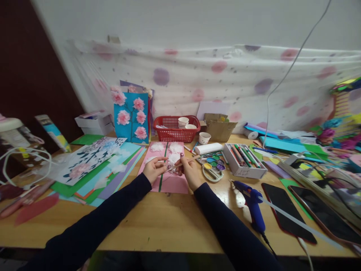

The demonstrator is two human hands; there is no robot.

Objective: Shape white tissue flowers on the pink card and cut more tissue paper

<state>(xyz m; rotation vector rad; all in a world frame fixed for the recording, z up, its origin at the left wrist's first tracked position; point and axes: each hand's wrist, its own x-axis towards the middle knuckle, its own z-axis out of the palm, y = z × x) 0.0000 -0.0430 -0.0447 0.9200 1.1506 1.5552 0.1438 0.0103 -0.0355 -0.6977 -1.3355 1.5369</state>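
Above the pink card: the left hand and the right hand are facing each other, their fingertips nearly meeting over its middle.
Thin stick: it is lying between the fingers of the right hand and slanting across the gap, with its pale outer end pointing right and away from the person and its inner end running down toward the left hand.
Nearer hand: the right hand is pinching the stick between thumb and fingers, while the left hand is closing in on the inner end from the left.
Left fingers: they are curling inward with the tips drawn together; whether they are gripping the stick or something small, I cannot tell.
White tufts: one is sitting at the card's far left and another at its far right, with more white fluff showing under and beside the fingers, partly hidden.
Green stripe: it is running lengthwise down the card, just beside the left fingertips, while the stick is crossing at a slant to it.
Behind the card: a red basket is holding paper cups, and a blue card with pink flowers is standing upright to its left.
Right of the hands: a paint palette, scissors and a box of markers are resting on the surface, with a blue glue gun lying nearer the person.
Left of the card: coloured sheets are overlapping in a loose spread.
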